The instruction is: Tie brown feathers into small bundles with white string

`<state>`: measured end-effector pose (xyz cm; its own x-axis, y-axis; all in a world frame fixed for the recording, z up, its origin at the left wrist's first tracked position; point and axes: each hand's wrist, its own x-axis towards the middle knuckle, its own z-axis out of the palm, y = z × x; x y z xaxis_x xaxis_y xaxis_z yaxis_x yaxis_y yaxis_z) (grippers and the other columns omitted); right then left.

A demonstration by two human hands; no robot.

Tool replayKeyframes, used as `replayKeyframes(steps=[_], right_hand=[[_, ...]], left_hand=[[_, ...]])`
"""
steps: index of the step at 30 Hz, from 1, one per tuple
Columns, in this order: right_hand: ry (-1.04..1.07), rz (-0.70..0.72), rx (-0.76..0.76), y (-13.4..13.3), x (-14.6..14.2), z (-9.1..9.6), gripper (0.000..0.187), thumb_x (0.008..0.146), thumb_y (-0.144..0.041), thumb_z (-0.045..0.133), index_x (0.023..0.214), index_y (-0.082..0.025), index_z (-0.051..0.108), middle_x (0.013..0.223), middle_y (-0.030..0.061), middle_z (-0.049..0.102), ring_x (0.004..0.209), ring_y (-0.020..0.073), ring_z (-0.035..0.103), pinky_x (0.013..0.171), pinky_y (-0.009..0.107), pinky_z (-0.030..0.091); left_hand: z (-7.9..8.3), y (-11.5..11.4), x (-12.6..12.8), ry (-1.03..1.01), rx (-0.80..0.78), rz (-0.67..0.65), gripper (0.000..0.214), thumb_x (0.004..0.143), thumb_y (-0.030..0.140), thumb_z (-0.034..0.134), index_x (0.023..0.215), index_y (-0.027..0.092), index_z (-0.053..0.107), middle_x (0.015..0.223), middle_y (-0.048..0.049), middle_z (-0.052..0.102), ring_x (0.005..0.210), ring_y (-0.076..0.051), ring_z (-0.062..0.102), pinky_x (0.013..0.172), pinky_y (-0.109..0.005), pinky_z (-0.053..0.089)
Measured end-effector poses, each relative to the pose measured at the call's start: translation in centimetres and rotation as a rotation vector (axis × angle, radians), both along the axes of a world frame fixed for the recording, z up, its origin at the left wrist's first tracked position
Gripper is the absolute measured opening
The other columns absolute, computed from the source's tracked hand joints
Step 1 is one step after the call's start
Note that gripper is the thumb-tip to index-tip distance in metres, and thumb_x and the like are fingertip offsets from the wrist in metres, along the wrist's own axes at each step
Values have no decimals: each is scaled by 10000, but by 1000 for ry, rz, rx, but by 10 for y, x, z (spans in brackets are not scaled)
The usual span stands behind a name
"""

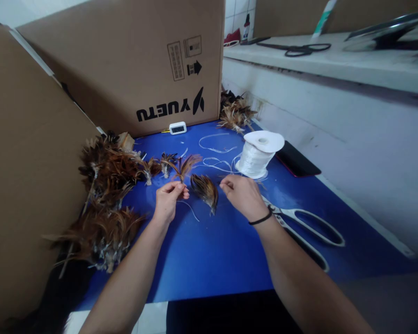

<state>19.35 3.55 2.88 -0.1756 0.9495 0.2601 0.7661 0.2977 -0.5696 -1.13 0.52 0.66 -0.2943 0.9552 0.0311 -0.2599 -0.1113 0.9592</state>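
My left hand (170,197) pinches a small bunch of brown feathers (184,168) by its base, tips fanned upward. A short piece of white string (191,211) lies on the table just below that hand. To the right, my right hand (240,192) is closed in a pinch, and whatever is between its fingertips is too small to make out. Between the two hands lies a loose pile of dark brown feathers (205,191). The scissors (299,227) rest partly under my right wrist, handles toward the right.
A spool of white string (259,155) stands behind my right hand, its loose end (218,162) curling leftward. Tied feather bunches (114,232) crowd the left edge. A phone (297,159), a small white digital device (177,128) and a large cardboard box (125,60) border the blue table (212,264).
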Motion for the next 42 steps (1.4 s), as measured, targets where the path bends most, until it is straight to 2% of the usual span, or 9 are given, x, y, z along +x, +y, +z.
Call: replayKeyframes(steps=[5,10,15,19,24,29,36,39,42], right_hand=[[-290,-88,-35,-4,-2,-3,174,789,-216,517,746,-186,683,704,118,683,659,251,634,571,329,394],[-343,-197,62,-2,6,-3,207,802,-207,484,795,-179,690,670,114,666,572,214,601,524,307,357],[-289,-271,215,5,17,-1,213,823,-194,476,859,-181,685,827,107,661,677,209,581,550,308,361],[-304,-125,293,16,21,-9,222,827,-152,476,857,-169,695,863,102,644,839,234,547,686,330,403],[-383,82,216,24,11,-21,201,828,-168,521,934,-173,691,938,101,639,907,238,512,800,362,381],[-325,79,219,25,0,-24,166,826,-189,546,912,-180,688,933,94,644,920,235,515,795,353,382],[62,250,162,3,-14,-14,73,780,-179,592,736,-180,651,693,3,594,625,115,526,637,244,406],[19,355,128,-9,-23,-13,47,778,-200,601,775,-187,647,701,0,580,635,113,526,628,238,404],[-152,341,120,-13,-29,-17,148,753,-302,653,834,-180,638,773,36,598,721,156,548,668,275,415]], left_hand=[[1,1,-2,-4,-7,23,283,582,337,785,685,119,637,569,-2,622,485,-95,576,506,-228,490],[1,3,-4,-23,5,32,292,574,347,788,689,126,635,581,-1,624,488,-92,575,499,-220,491],[-2,4,-5,-27,-2,34,291,577,348,787,698,125,644,581,-5,626,490,-91,574,497,-218,494],[-4,4,-4,-33,-11,5,279,587,341,782,701,125,646,587,-6,627,491,-89,573,500,-216,496],[-5,3,-3,-43,-25,-30,268,597,333,776,703,124,646,587,-7,626,496,-90,576,509,-221,499],[-4,4,-4,-44,-16,-18,291,585,347,780,702,120,641,578,-7,624,485,-88,572,504,-216,494],[-4,5,-6,-57,2,8,289,586,347,776,701,120,639,579,0,624,467,-82,565,489,-212,493],[-6,5,-5,-49,8,1,275,603,344,767,707,123,640,582,1,623,473,-81,567,495,-212,498],[-7,5,-5,-43,2,-2,272,609,341,763,715,122,641,591,-1,624,482,-81,569,500,-212,497]])
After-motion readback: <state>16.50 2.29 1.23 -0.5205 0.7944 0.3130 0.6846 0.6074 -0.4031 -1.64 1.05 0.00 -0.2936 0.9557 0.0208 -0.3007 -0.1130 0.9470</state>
